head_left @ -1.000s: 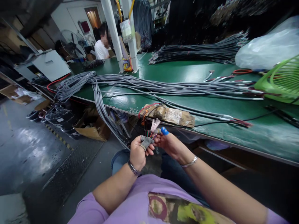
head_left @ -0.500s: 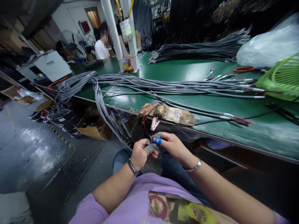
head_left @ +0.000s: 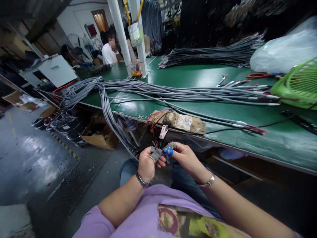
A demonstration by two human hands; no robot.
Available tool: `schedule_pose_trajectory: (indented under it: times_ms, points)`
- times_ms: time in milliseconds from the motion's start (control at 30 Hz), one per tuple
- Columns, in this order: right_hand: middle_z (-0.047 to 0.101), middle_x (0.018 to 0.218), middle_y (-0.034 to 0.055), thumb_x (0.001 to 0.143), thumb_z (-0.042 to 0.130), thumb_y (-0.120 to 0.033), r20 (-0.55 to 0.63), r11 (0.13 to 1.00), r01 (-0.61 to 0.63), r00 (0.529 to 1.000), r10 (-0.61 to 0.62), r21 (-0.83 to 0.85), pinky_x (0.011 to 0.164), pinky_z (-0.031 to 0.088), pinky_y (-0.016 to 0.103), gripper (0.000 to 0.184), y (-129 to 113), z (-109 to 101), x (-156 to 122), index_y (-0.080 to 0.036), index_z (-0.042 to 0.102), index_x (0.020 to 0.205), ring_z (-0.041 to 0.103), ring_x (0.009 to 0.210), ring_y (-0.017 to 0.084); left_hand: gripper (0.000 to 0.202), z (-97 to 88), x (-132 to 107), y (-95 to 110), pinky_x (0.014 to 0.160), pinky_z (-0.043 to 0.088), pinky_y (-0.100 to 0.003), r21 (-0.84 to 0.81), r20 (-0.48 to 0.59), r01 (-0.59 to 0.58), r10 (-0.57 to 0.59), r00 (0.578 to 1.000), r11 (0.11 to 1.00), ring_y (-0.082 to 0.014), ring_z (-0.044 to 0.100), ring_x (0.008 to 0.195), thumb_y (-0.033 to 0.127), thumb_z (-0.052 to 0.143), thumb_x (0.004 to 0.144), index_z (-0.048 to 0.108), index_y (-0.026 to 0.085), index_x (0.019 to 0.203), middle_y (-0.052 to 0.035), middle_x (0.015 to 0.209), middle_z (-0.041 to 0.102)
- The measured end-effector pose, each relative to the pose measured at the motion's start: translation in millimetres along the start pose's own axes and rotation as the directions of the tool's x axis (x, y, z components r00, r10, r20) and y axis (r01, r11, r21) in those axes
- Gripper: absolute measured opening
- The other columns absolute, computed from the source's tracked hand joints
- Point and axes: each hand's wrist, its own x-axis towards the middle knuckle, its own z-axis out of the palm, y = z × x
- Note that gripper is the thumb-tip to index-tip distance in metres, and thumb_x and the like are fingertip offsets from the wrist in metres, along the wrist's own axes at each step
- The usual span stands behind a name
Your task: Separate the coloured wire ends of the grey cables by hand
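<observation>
My left hand [head_left: 148, 162] is closed around a cable end, with a fan of thin coloured wires [head_left: 156, 144] sticking up past the fingertips. Close against it, my right hand [head_left: 182, 155] pinches at the same bunch, apparently on one wire; its fingertips hide most of that spot. Grey finger covers are on fingers of both hands, and a blue one sits on my right thumb. Just beyond the hands, a pink clip [head_left: 163, 132] hangs at the table edge beside a taped wooden block [head_left: 183, 121].
Grey cables [head_left: 158, 88] lie along the green table [head_left: 173, 73], some hanging over its edge. Behind them are black cables [head_left: 208, 57], a plastic bag [head_left: 284, 49] and a green basket [head_left: 297, 84]. A cardboard box [head_left: 99, 137] stands below. A person [head_left: 109, 53] sits farther back.
The coloured wires now show spread above my left fingers, where they were mostly covered before. My right hand has shifted slightly to the right.
</observation>
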Motion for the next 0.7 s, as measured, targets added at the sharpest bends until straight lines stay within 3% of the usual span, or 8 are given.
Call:
schedule_pose_trajectory:
  times_ms: [100, 200, 333, 433, 500, 567, 633, 700]
  points:
    - [0.059, 0.062, 0.0002, 0.068, 0.073, -0.050, -0.006, 0.995, -0.051, 0.999, 0.052, 0.080, 0.059, 0.042, 0.025, 0.034, 3.8, -3.6, 7.2, -0.017, 0.065, 0.066, 0.048, 0.059, 0.011, 0.030, -0.3, 1.8, 7.3, 0.035, 0.028, -0.017, -0.008, 0.000, 0.011, -0.011, 1.000, 1.000, -0.0089, 0.054, 0.038, 0.041, 0.070, 0.068, 0.059, 0.014, 0.067, -0.0019, 0.053, 0.064]
    - [0.060, 0.063, 0.0006, 0.074, 0.065, -0.057, -0.034, 0.940, -0.164, 0.983, 0.182, 0.298, 0.055, 0.045, 0.024, 0.040, 5.6, -6.5, 22.7, -0.017, 0.065, 0.071, 0.046, 0.053, 0.009, 0.027, 0.5, 4.3, 13.9, 0.035, 0.025, -0.017, -0.023, 0.029, 0.018, -0.017, 0.999, 1.000, -0.0077, 0.053, 0.036, 0.039, 0.070, 0.068, 0.060, 0.013, 0.067, -0.0013, 0.052, 0.062]
    - [0.067, 0.075, 0.0048, 0.075, 0.066, -0.053, 0.120, 0.836, -0.332, 0.943, 0.311, 0.437, 0.054, 0.047, 0.025, 0.037, 1.3, -4.3, 44.1, -0.017, 0.068, 0.081, 0.051, 0.053, 0.010, 0.031, 3.9, 6.0, 17.5, 0.035, 0.024, -0.018, -0.020, 0.068, 0.043, -0.041, 0.997, 0.999, -0.0074, 0.051, 0.035, 0.042, 0.071, 0.065, 0.058, 0.014, 0.064, -0.0008, 0.051, 0.061]
    - [0.065, 0.069, 0.0027, 0.073, 0.069, -0.051, 0.112, 0.888, -0.231, 0.973, 0.203, 0.398, 0.051, 0.043, 0.024, 0.034, -0.6, 0.7, 50.6, -0.017, 0.067, 0.076, 0.048, 0.051, 0.009, 0.034, 5.4, 7.3, 18.1, 0.035, 0.024, -0.018, -0.013, 0.077, 0.052, -0.051, 0.996, 0.999, -0.0073, 0.051, 0.035, 0.045, 0.072, 0.065, 0.056, 0.015, 0.063, -0.0009, 0.051, 0.061]
    - [0.061, 0.061, 0.0009, 0.072, 0.069, -0.054, -0.026, 0.958, -0.078, 0.996, 0.089, 0.276, 0.050, 0.039, 0.024, 0.037, 0.9, 3.1, 50.9, -0.017, 0.066, 0.069, 0.046, 0.051, 0.010, 0.034, 5.3, 9.0, 18.4, 0.035, 0.023, -0.018, -0.016, 0.079, 0.050, -0.049, 0.996, 0.999, -0.0074, 0.051, 0.035, 0.045, 0.072, 0.065, 0.058, 0.014, 0.065, -0.0011, 0.051, 0.061]
    - [0.059, 0.058, 0.0011, 0.072, 0.065, -0.061, -0.159, 0.988, 0.032, 0.987, -0.009, 0.148, 0.051, 0.037, 0.024, 0.044, 3.3, 4.3, 50.5, -0.018, 0.066, 0.064, 0.046, 0.052, 0.011, 0.033, 4.9, 11.4, 18.5, 0.035, 0.023, -0.018, -0.017, 0.083, 0.054, -0.053, 0.995, 0.998, -0.0074, 0.051, 0.036, 0.044, 0.072, 0.065, 0.059, 0.013, 0.066, -0.0012, 0.051, 0.061]
    - [0.061, 0.062, 0.0021, 0.073, 0.060, -0.066, -0.176, 0.987, 0.041, 0.984, -0.013, 0.158, 0.051, 0.038, 0.025, 0.048, 4.8, 5.2, 51.0, -0.019, 0.066, 0.065, 0.047, 0.054, 0.012, 0.031, 5.3, 13.8, 18.3, 0.034, 0.023, -0.017, -0.018, 0.086, 0.063, -0.061, 0.994, 0.998, -0.0075, 0.051, 0.035, 0.042, 0.071, 0.066, 0.059, 0.013, 0.066, -0.0011, 0.051, 0.061]
    - [0.061, 0.064, 0.0020, 0.072, 0.060, -0.067, -0.100, 0.952, -0.036, 0.992, 0.070, 0.303, 0.051, 0.039, 0.025, 0.049, 4.7, 6.7, 52.8, -0.019, 0.065, 0.067, 0.047, 0.053, 0.012, 0.030, 6.5, 15.7, 17.8, 0.034, 0.022, -0.017, -0.025, 0.090, 0.067, -0.064, 0.994, 0.997, -0.0077, 0.051, 0.035, 0.041, 0.071, 0.066, 0.058, 0.014, 0.064, -0.0010, 0.050, 0.061]
